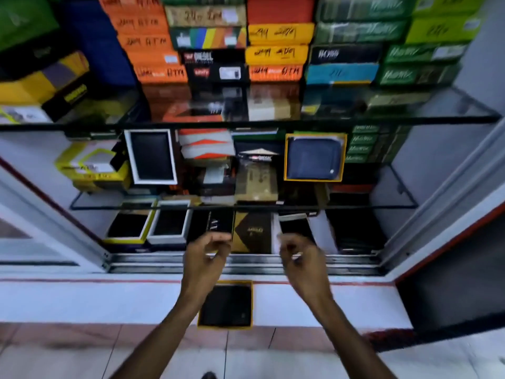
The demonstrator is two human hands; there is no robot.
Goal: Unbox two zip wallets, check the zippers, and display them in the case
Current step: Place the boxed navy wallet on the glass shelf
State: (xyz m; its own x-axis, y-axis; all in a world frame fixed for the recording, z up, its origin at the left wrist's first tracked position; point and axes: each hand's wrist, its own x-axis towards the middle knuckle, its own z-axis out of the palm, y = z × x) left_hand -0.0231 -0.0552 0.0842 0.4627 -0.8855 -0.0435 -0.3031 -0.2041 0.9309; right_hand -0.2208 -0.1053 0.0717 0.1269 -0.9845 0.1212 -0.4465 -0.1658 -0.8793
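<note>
A black wallet sits in an open yellow-rimmed box (225, 305) on the white ledge in front of the case, below and between my wrists. A blue zip wallet in a yellow-rimmed box (314, 157) stands upright on the middle glass shelf at the right. My left hand (207, 253) and my right hand (297, 253) hover at the case's bottom opening over the sliding rail, fingers loosely curled and apart. Neither hand holds anything that I can make out. The view is motion-blurred.
The bottom shelf holds several boxed black wallets (169, 225) and a black-and-gold box (252, 232). The top glass shelf (246, 123) carries stacks of orange, yellow and green boxes. White-framed sliding doors stand open on both sides. Tiled floor lies below.
</note>
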